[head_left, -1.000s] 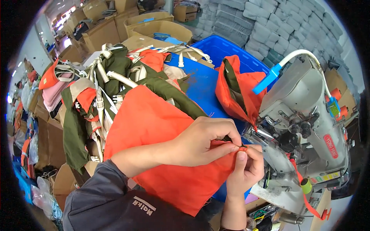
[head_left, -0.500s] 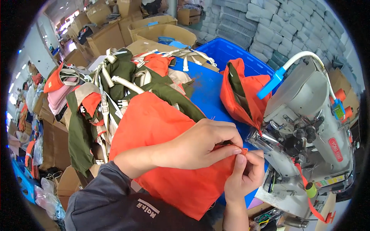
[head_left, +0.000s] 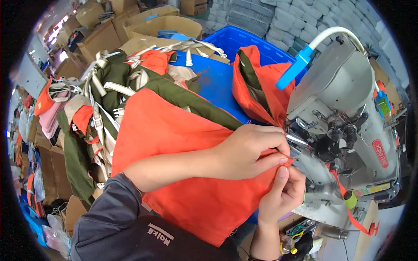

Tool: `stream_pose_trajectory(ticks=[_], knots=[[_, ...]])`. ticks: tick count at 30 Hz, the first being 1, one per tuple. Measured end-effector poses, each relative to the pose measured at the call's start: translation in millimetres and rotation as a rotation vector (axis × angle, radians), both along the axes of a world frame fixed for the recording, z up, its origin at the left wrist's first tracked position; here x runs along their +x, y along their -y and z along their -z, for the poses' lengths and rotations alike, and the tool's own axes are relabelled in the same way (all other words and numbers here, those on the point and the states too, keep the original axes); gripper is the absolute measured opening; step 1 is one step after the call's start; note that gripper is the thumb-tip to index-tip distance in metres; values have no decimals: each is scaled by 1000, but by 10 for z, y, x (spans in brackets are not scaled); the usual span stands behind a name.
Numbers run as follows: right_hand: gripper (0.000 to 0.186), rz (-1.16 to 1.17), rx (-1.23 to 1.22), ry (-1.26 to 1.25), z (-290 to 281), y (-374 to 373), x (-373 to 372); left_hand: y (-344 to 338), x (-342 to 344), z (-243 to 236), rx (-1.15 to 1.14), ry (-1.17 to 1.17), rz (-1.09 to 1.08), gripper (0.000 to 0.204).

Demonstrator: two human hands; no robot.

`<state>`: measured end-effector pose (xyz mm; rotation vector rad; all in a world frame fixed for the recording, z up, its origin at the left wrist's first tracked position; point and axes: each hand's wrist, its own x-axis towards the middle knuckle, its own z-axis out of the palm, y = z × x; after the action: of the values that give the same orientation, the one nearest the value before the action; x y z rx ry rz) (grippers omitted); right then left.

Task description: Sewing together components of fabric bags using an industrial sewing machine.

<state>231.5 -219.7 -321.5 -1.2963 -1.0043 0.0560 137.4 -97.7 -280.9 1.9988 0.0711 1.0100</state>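
Note:
A large piece of orange fabric [head_left: 174, 130] hangs in front of me, spread across my lap and the table's near edge. My left hand [head_left: 250, 152] pinches its right-hand corner between thumb and forefinger. Just below, my right hand [head_left: 285, 191] grips the same corner, the fingertips of both hands nearly touching. A small folded bit of orange cloth sticks out between them. Close to the right of my hands stands a grey sewing machine [head_left: 333, 87]. Another orange piece with olive lining [head_left: 265, 87] lies against the machine's needle area, its lower tip reaching under it.
Olive and orange pieces with cream straps [head_left: 117, 80] are heaped on the blue tabletop [head_left: 217, 85] to the left. A blue crate [head_left: 250, 41] stands behind. Cardboard boxes [head_left: 165, 24] and stacked grey bundles [head_left: 300, 21] fill the back. An orange ribbon [head_left: 344, 200] hangs beside the machine.
Both hands, still pinching the fabric corner, have shifted slightly right, closer to the sewing machine. The surroundings have slid left and up in the view.

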Motion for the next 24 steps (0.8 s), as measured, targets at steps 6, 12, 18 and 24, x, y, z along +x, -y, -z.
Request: stream_pose_trajectory(ticks=[6,12,18,24], knots=[[10,79,-177,-37,305,-170,223,-269,285,449,-163,-111,-12,11],[12,92,-195,-92,243,-297,281,-361,377,437,-351,-253,-14,15],[15,74,-221,-149,173,-357,286,-443,430,450,-306,-238,-79,17],[16,98,-208,-181,132,-386,323,-502,533,466,-385,-289,-61,21]])
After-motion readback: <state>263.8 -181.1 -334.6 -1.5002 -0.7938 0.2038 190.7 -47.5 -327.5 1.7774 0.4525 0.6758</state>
